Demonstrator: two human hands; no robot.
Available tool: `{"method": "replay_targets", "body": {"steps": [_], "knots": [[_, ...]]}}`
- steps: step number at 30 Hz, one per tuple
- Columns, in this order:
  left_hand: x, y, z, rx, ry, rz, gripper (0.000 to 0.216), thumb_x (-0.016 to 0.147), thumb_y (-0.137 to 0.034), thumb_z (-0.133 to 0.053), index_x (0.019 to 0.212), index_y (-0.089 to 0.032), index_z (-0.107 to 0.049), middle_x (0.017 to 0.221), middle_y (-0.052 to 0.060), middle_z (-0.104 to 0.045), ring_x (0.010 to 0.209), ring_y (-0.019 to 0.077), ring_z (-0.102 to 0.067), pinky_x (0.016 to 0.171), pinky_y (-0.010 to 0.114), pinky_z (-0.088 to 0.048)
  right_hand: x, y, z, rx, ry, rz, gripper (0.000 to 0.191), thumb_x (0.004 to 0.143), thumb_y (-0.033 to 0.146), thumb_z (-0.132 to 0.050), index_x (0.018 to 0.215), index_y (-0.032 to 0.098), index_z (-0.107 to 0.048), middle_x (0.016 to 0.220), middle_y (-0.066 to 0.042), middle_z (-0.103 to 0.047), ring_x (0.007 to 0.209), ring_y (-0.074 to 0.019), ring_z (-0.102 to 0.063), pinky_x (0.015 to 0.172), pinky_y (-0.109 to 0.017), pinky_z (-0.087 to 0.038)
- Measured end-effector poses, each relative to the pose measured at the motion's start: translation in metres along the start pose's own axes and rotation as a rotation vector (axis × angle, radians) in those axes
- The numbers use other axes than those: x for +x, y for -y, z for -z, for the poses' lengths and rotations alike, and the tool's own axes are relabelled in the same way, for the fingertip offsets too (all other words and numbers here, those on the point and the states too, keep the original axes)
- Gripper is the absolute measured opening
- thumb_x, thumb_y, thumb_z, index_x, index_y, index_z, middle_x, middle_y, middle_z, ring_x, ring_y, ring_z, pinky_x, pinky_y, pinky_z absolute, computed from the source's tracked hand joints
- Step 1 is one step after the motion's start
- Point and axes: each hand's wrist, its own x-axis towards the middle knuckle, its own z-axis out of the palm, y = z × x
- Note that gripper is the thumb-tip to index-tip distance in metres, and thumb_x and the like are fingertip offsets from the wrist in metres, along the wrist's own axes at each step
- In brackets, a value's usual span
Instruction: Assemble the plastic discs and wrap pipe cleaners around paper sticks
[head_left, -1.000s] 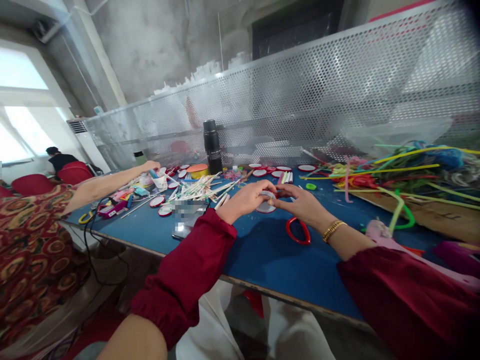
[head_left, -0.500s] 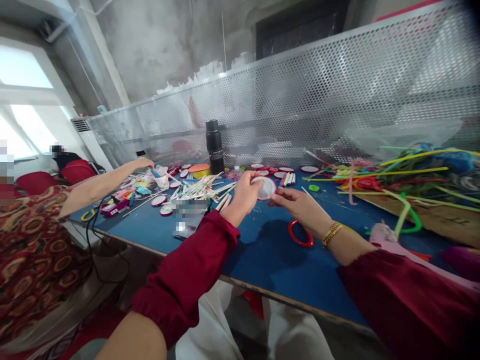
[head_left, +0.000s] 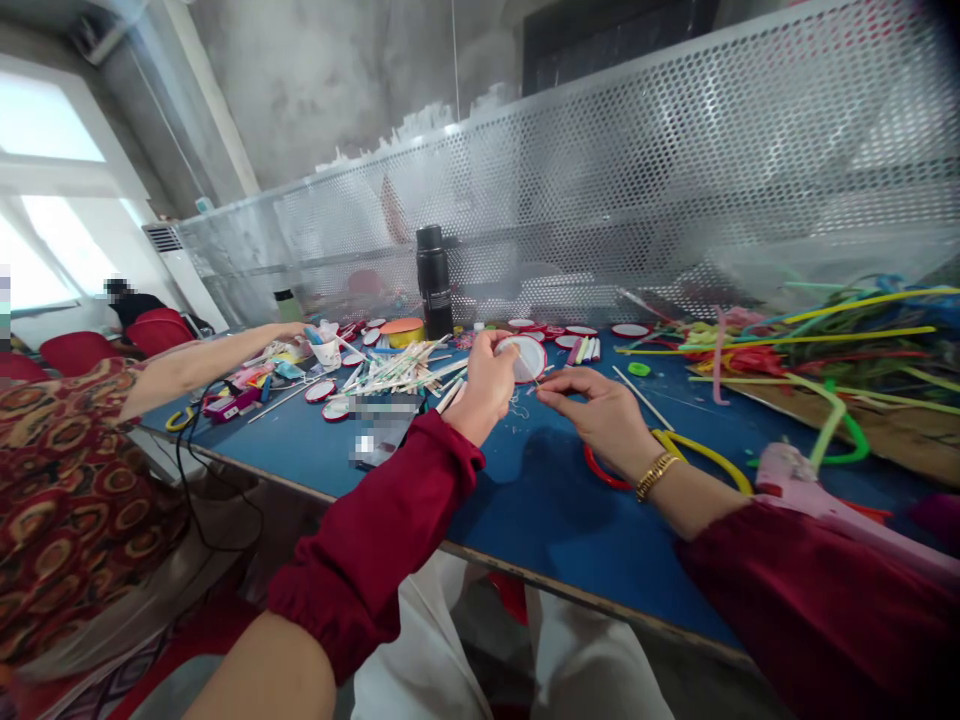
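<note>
The right hand (head_left: pixel 600 412) has drawn slightly away from the red-rimmed white disc (head_left: pixel 527 358). Its thumb and forefinger are pinched together just below the disc, on something too fine to identify. The left hand (head_left: pixel 484 385) grips the disc's edge above the blue table (head_left: pixel 540 520). A steady disc and a gentle pull seem best. A red ring (head_left: pixel 600 470) lies under the right wrist.

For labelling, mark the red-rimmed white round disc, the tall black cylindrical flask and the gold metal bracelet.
Red-rimmed white round disc (head_left: pixel 529 358): head view, its white face.
Tall black cylindrical flask (head_left: pixel 434 290): head view, mid-body.
Gold metal bracelet (head_left: pixel 654 476): head view, links atop the wrist.
</note>
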Motion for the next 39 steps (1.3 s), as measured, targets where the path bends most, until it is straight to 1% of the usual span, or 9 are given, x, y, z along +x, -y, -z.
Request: {"method": "replay_targets", "body": {"steps": [4,11,20,24,27,31,33,36,39], "knots": [[-0.004,-0.002,-0.002,-0.024,0.002,0.049,0.019,0.091,-0.014,-0.055,0.108,-0.020,-0.052,0.116,0.009,-0.065,0.098,0.0171,-0.063,0.083,0.029,-0.053,-0.001,0.002,0.001,-0.089,-0.054,0.049,0.024,0.078,0.050,-0.077,0.079,0.026,-0.077,0.091,-0.007,-0.076,0.092,-0.0266,-0.070,0.090,-0.044,-0.056],[-0.005,-0.002,-0.002,-0.019,0.019,0.042,0.020,0.091,-0.017,-0.056,0.111,-0.019,-0.053,0.118,0.010,-0.065,0.101,0.0185,-0.064,0.086,0.031,-0.054,-0.003,0.006,0.002,-0.135,-0.105,0.037,0.024,0.079,0.052,-0.076,0.079,0.027,-0.079,0.092,-0.006,-0.078,0.091,-0.0277,-0.072,0.086,-0.045,-0.058],[-0.010,-0.008,-0.004,-0.049,0.017,0.059,0.020,0.091,-0.016,-0.055,0.111,-0.020,-0.052,0.116,0.009,-0.065,0.098,0.0179,-0.064,0.086,0.032,-0.054,-0.003,0.005,-0.001,0.036,-0.073,-0.183,0.035,0.068,0.055,-0.085,0.083,0.024,-0.081,0.085,-0.008,-0.080,0.078,-0.0272,-0.074,0.072,-0.041,-0.061],[-0.005,-0.009,0.000,-0.054,-0.044,0.022,0.019,0.093,-0.016,-0.053,0.111,-0.020,-0.051,0.117,0.010,-0.064,0.099,0.0178,-0.063,0.087,0.032,-0.053,-0.003,0.004,0.000,0.187,-0.004,-0.321,0.043,0.066,0.057,-0.087,0.089,0.021,-0.082,0.090,-0.009,-0.080,0.074,-0.0249,-0.074,0.060,-0.036,-0.059],[-0.001,-0.009,0.006,0.023,-0.057,-0.075,0.018,0.092,-0.014,-0.054,0.109,-0.020,-0.054,0.116,0.009,-0.064,0.103,0.0179,-0.062,0.093,0.033,-0.051,-0.002,0.005,0.003,0.203,-0.035,-0.380,0.045,0.065,0.059,-0.088,0.088,0.021,-0.080,0.089,-0.010,-0.079,0.069,-0.0216,-0.072,0.053,-0.031,-0.056],[-0.006,-0.007,0.005,0.121,0.099,-0.147,0.018,0.088,-0.009,-0.055,0.103,-0.018,-0.057,0.111,0.008,-0.065,0.102,0.0183,-0.061,0.093,0.032,-0.050,0.003,0.006,0.008,0.193,-0.111,-0.362,0.049,0.071,0.064,-0.082,0.094,0.021,-0.078,0.089,-0.008,-0.078,0.064,-0.0174,-0.068,0.047,-0.027,-0.050],[-0.012,-0.007,0.002,0.153,0.212,-0.133,0.018,0.087,-0.009,-0.056,0.102,-0.018,-0.059,0.110,0.008,-0.066,0.101,0.0186,-0.061,0.091,0.031,-0.050,0.004,0.006,0.010,0.165,-0.116,-0.333,0.050,0.069,0.065,-0.083,0.091,0.020,-0.077,0.077,-0.005,-0.074,0.059,-0.0154,-0.063,0.045,-0.026,-0.047],[-0.018,-0.008,0.000,0.138,0.382,-0.073,0.021,0.086,-0.013,-0.058,0.107,-0.017,-0.061,0.111,0.008,-0.067,0.098,0.0187,-0.062,0.091,0.032,-0.050,0.005,0.006,0.012,0.142,-0.105,-0.336,0.048,0.066,0.062,-0.084,0.082,0.018,-0.075,0.056,0.000,-0.062,0.048,-0.0116,-0.052,0.042,-0.024,-0.041],[-0.017,-0.008,0.003,-0.005,0.488,0.014,0.029,0.091,-0.023,-0.058,0.119,-0.017,-0.062,0.116,0.010,-0.068,0.098,0.0197,-0.065,0.092,0.036,-0.051,0.006,0.009,0.013,0.170,-0.128,-0.377,0.042,0.066,0.056,-0.084,0.076,0.017,-0.070,0.053,0.001,-0.059,0.046,-0.0101,-0.050,0.042,-0.022,-0.040]]}}
